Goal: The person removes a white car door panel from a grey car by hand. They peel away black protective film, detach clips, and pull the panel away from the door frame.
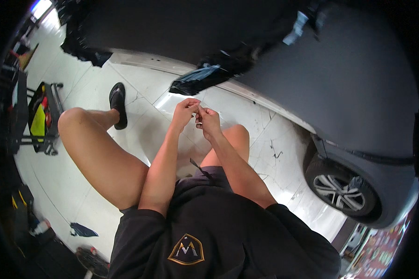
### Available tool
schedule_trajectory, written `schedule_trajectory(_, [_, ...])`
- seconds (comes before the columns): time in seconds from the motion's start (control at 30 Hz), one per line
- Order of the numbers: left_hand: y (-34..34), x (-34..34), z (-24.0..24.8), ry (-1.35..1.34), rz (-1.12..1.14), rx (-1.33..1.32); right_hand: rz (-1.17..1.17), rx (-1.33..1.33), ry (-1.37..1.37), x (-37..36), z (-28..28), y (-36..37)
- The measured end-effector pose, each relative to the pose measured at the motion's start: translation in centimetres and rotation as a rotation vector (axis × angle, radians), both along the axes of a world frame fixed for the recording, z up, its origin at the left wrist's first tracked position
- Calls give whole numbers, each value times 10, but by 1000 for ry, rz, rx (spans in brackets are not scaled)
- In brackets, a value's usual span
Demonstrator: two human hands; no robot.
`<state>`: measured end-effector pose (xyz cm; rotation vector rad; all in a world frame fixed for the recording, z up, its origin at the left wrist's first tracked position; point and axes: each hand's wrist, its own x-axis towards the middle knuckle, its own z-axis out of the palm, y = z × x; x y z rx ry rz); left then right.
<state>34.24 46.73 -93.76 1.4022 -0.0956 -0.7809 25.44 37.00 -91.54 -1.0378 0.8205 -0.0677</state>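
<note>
My left hand and my right hand meet in front of my lap, fingertips pinched together. Whatever is between them, if anything, is too small to make out. Just beyond the fingers hangs a loose, crumpled flap of black film with pale bluish patches, apart from both hands. It comes off the lower side of a dark matte grey car. A light sill runs along the car's bottom edge.
At left stands a wheeled cart with yellow and red items. A dark scrap lies on the tiled floor, near a fan. The car's wheel is at right. More ragged black film hangs at upper left.
</note>
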Motion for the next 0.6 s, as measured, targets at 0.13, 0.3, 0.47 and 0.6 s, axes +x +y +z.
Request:
schedule_trajectory(0.13, [-4, -9, 15, 161, -37, -30, -150, -120, 99, -35, -10, -27])
schedule_trajectory(0.3, [-62, -29, 34, -210, -369, 77, -325, -289, 168, -79, -5, -79])
schedule_trajectory(0.47, [-175, -79, 55, 13, -304, 10, -364, -338, 120, -109, 3, -100])
schedule_trajectory(0.6, [-194, -94, 37, -12, -267, 20, -362, -323, 220, -140, 17, -103])
